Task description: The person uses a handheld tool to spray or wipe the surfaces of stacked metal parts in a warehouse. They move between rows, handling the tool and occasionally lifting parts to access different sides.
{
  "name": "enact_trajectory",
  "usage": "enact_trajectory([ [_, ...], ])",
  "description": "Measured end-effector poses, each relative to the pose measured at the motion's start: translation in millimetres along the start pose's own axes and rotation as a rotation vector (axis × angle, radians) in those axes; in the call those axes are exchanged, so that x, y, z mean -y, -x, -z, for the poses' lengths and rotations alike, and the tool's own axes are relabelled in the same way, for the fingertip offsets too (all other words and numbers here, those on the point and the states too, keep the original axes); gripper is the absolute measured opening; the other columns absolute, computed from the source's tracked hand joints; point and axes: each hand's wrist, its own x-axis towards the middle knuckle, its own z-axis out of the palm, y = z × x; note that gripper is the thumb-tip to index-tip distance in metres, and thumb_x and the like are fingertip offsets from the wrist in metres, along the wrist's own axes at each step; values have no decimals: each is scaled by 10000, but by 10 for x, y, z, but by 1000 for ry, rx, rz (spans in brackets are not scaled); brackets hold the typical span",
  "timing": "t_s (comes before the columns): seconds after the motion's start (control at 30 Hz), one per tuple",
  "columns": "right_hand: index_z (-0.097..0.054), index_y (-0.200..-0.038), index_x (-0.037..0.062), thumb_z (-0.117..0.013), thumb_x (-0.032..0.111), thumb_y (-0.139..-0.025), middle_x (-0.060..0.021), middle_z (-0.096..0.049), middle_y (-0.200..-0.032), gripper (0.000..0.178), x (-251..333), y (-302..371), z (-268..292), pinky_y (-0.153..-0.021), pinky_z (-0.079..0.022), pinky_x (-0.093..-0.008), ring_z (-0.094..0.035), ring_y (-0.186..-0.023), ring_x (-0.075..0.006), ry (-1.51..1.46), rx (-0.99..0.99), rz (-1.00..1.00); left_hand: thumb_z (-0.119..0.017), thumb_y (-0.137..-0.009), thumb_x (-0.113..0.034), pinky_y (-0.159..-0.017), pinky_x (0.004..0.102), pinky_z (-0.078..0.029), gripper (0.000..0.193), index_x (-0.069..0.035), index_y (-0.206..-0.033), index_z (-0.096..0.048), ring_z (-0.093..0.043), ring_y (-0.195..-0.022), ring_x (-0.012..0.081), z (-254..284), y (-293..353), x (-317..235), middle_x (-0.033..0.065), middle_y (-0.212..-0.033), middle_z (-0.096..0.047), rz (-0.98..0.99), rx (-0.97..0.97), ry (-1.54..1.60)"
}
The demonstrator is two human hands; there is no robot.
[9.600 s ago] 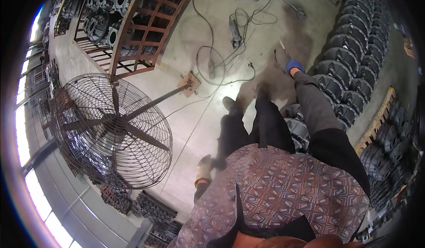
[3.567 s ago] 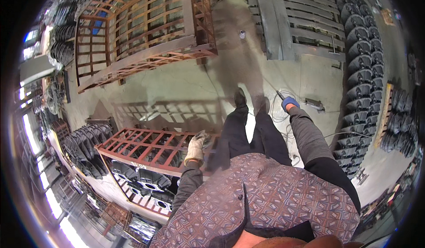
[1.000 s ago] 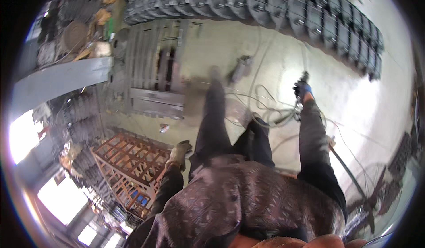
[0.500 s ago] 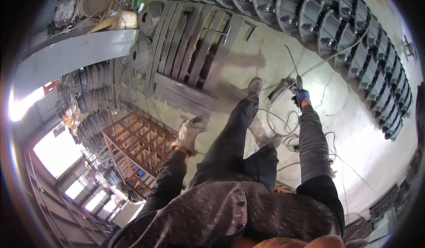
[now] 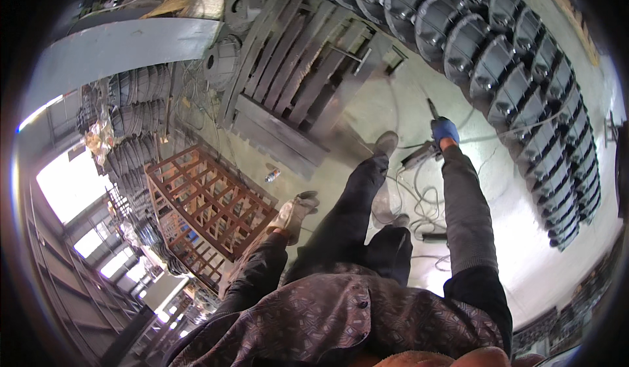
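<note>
The blue-gloved right hand point(image 5: 444, 130) has its fingers wrapped around a dark, narrow tool point(image 5: 432, 108), which points to the far side above the floor point(image 5: 511, 249), left of the round metal parts point(image 5: 488, 72). The pale-gloved left hand point(image 5: 293, 215), near the brown rack point(image 5: 208, 203), has loose fingers with nothing visible in them. For careful carrying, the tool's tip should face away from the legs point(image 5: 347, 216), and each step should avoid the cable loops point(image 5: 429, 203).
</note>
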Motion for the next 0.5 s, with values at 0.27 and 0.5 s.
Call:
enact_trajectory([
  [0.27, -769, -971, 105, -565, 376, -942, -220, -740, -902, 341, -761, -88, 638, -712, -572, -513, -734, -891, -416, 488, -200, 303, -620, -986, -100, -994, 310, -576, 447, 81, -1390, -560, -695, -1124, 209, -119, 141, -235, 131, -1293, -682, -301, -161, 164],
  [0.5, -707, -931, 90, -488, 343, -1048, -186, -757, -959, 355, -771, -100, 1093, -690, -555, -505, -743, -888, -381, 687, -215, 514, -630, -985, -101, -943, 345, -599, 392, 45, -1348, -613, -711, -1094, 227, -479, 393, 746, 141, -1203, -717, -124, -222, 497],
])
